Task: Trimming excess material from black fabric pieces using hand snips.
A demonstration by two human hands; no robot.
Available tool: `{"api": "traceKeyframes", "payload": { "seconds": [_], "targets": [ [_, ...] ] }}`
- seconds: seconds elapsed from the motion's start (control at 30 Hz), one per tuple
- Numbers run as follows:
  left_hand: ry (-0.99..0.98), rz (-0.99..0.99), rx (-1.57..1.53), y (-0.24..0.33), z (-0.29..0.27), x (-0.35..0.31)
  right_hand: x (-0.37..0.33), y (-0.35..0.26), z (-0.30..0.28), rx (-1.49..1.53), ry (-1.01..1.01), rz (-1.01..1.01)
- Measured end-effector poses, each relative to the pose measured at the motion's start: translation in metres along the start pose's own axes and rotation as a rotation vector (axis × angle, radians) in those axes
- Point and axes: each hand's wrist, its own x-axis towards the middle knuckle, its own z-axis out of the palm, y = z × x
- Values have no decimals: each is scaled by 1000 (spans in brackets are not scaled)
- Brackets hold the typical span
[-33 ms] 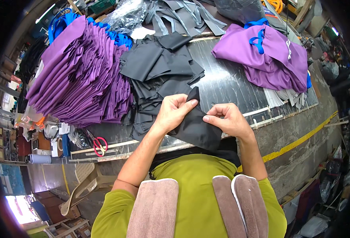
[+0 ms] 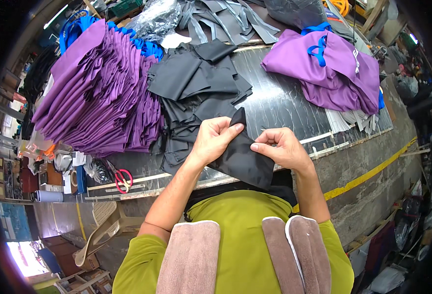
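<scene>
The black cloth (image 2: 243,159) is now dangling its corner straighter by the near edge of the desk (image 2: 275,93), left hand (image 2: 215,139) pinching its top, right hand (image 2: 285,149) pinching its side, probably being light, limp, slightly slippery and best held by its edges.

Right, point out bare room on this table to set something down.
The widest patch is the glossy tabletop between the black fabric pieces and the purple blue-strapped bundle. A smaller one lies between the pink-handled scissors and those pieces. Crowded: the left, under stacked purple fabric.
</scene>
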Motion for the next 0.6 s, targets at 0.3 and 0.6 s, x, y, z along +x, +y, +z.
{"api": "traceKeyframes", "payload": {
  "seconds": [0.3,0.6],
  "targets": [
    [-23,-28,-22,17,11,-12,-1,5,9,77,65,-36],
    [-96,3,132,22,-13,-23,-1,12,4,28,142,-128]
  ]
}}
